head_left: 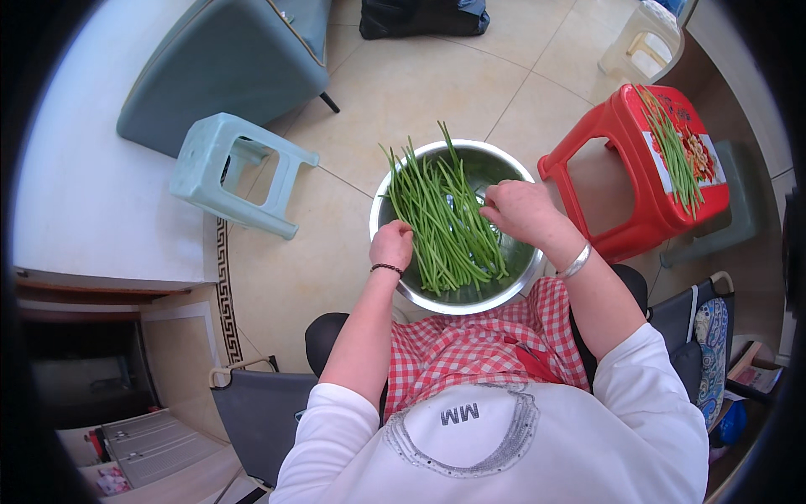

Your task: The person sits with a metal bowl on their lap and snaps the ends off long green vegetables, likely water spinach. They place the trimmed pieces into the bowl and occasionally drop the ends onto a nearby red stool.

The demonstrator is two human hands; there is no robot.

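A wide steel bowl (pixel 525 273) stands in front of my lap. Many long green garlic scapes (pixel 441 214) lie in it, their thin far tips sticking out over the far rim. At the bowl's left side my left hand (pixel 392 245) is closed, its fingertips against the edge of the scapes. Over the bowl's right half my right hand (pixel 519 210) is closed in a pinch, just right of the heap. What either hand has between its fingers is hidden. On the red stool (pixel 625 197) to the right lies a smaller bunch of scapes (pixel 674 155).
A pale blue stool (pixel 243 172) stands to the left, before a blue-grey padded seat (pixel 227 71). A black bag (pixel 424 17) rests on the tiled floor at the far side. A translucent plastic stool (pixel 642 42) is at the far right. A red checked apron (pixel 470 349) covers my lap.
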